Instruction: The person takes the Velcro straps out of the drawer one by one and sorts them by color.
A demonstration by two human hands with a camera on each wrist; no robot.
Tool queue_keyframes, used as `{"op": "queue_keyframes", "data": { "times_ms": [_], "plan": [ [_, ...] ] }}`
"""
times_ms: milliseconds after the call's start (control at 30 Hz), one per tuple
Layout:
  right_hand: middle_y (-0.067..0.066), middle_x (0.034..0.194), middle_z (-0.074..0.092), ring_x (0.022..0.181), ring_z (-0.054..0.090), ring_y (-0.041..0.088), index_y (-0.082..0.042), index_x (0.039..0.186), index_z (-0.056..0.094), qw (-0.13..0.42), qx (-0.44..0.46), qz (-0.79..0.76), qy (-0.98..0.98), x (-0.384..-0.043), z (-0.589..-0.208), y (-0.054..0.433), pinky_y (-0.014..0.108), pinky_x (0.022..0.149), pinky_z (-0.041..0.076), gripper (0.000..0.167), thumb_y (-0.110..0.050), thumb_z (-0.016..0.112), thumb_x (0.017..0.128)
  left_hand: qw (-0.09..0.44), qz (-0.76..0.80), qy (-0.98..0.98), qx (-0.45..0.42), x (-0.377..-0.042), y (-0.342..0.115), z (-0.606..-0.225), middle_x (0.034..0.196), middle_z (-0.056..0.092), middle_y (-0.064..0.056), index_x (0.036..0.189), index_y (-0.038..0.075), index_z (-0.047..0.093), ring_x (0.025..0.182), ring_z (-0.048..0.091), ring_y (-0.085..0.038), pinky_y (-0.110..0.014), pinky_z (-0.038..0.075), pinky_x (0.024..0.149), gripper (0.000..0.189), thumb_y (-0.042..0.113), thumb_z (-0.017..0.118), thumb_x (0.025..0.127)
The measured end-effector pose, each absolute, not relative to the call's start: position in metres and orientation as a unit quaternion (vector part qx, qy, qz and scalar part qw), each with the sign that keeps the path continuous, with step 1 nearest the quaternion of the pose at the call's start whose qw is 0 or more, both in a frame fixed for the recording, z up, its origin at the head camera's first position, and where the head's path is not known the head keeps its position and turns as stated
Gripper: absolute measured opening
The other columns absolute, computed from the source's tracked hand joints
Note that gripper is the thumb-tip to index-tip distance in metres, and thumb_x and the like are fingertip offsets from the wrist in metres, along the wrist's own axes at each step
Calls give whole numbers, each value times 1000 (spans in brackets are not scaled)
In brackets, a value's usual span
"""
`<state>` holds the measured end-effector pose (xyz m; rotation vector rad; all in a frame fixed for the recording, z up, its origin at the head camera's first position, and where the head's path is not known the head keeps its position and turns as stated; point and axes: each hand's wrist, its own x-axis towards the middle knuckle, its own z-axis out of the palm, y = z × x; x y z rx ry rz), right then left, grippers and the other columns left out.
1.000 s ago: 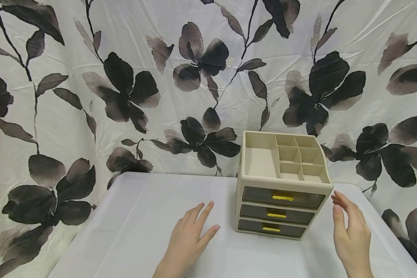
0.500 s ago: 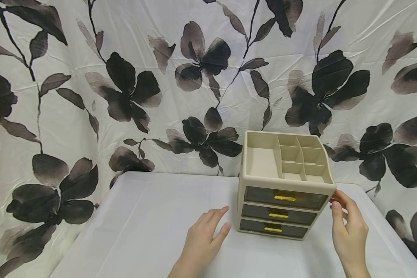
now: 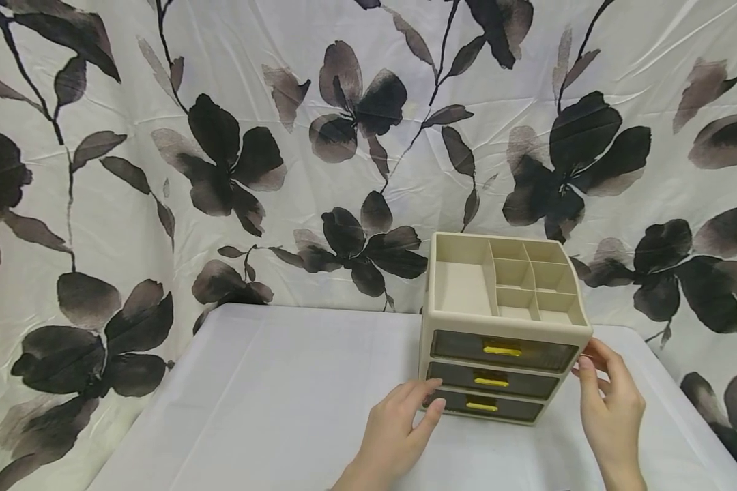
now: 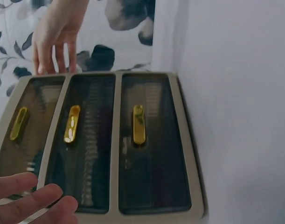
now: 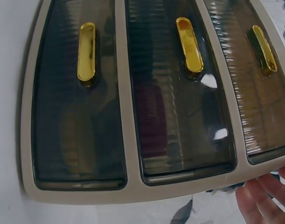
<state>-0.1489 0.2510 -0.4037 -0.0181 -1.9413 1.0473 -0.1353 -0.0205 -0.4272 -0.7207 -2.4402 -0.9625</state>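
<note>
A cream desktop organizer [image 3: 510, 326] with three smoky see-through drawers stands on the white-covered table. Each drawer front has a gold handle [image 3: 501, 350], and all three are closed. My left hand [image 3: 396, 426] is at the organizer's lower left front, fingers relaxed and overlapping the drawer fronts' left ends in the head view. At the right side wall is my right hand [image 3: 614, 406], its fingertips right at the side behind the front edge, thumb near the front. In the right wrist view, a dark red item [image 5: 151, 119] shows through the middle drawer.
The organizer's top is divided into one large compartment [image 3: 463, 279] and several small ones. Behind the table [image 3: 252, 395] hangs a white cloth [image 3: 442, 184] printed with dark flowers. The table's left edge slants down toward the front.
My left hand has moved right, from over the table to the organizer's left front. My right hand has come in to its right side. The organizer stays in place with drawers closed.
</note>
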Motion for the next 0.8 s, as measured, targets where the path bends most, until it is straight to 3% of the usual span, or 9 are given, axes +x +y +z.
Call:
{"op": "queue_keyframes", "data": {
  "times_ms": [467, 800],
  "plan": [
    [-34, 102, 52, 87, 53, -15, 6, 122, 60, 456, -8, 427, -781, -152, -407, 250, -2, 71, 43, 31, 1, 57, 92, 164, -471, -825, -266, -145, 13, -424, 94, 69, 4, 117, 12, 66, 84, 62, 0, -12, 50, 68, 33, 31, 43, 102],
    [-35, 101, 51, 86, 52, -18, 7, 122, 59, 454, -8, 428, -782, -152, -407, 249, -2, 71, 43, 31, 6, 56, 91, 149, -516, -803, -258, -152, 33, -422, 102, 71, -4, 116, 10, 66, 83, 63, -1, -12, 50, 67, 35, 30, 41, 103]
  ]
}}
